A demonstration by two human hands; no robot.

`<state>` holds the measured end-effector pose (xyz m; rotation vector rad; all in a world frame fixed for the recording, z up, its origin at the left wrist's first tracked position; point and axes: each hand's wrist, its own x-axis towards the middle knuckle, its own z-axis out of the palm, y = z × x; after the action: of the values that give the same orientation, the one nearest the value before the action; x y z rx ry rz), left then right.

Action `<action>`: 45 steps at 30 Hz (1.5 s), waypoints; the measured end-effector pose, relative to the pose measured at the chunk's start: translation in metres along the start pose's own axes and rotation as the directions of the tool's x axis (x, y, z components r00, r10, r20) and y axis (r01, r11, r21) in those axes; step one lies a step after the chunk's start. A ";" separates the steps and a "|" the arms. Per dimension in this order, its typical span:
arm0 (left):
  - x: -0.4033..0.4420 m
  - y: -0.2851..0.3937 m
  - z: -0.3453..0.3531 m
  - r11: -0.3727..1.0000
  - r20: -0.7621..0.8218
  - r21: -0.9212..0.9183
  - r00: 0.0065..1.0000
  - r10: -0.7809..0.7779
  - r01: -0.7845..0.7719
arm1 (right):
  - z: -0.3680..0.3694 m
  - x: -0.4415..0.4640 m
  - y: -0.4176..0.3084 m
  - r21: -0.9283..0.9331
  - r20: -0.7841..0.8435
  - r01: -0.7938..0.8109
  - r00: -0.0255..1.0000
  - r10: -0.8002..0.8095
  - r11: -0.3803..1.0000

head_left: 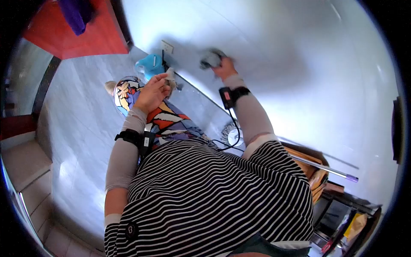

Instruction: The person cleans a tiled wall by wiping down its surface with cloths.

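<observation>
My right hand [225, 68] is closed on a grey cloth [211, 58] and presses it against the white wall [274, 51]. The cloth is bunched and somewhat blurred. My left hand [153, 92] is held above my patterned trousers [171, 122], its fingers curled. A small pale thing [170, 75] shows just past its fingertips; whether the hand grips it cannot be made out. Beyond the left hand, a light blue container [150, 65] stands on the floor by the wall.
A wall socket [167, 47] sits above the blue container. A red panel [81, 34] with a purple cloth [76, 17] is at the upper left. At the lower right are a pole [325, 168], a wooden rack [306, 165] and a shelf with items [338, 218].
</observation>
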<state>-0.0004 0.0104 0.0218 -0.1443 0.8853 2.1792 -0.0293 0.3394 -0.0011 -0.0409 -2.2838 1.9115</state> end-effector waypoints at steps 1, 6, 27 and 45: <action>0.000 0.000 0.001 1.000 -0.020 0.006 1.000 0.005 -0.005 | 0.011 0.017 -0.028 -0.401 0.137 0.261 0.965 -0.224 0.878; 0.000 -0.001 0.000 0.999 -0.022 0.030 1.000 0.022 -0.021 | 0.036 0.093 -0.067 -0.139 0.069 0.061 0.996 -0.051 0.988; 0.005 0.000 0.003 0.999 0.002 -0.032 1.000 -0.012 0.012 | -0.287 -0.294 0.032 0.016 -0.859 -0.400 0.463 0.217 0.917; -0.004 0.004 0.004 1.000 -0.014 -0.001 1.000 0.019 -0.019 | 0.036 0.061 -0.080 0.412 -0.090 0.052 0.996 -0.016 0.910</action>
<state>0.0001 0.0080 0.0285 -0.1524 0.8968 2.1983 -0.0874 0.2978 0.0779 -0.0291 -1.7684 2.2840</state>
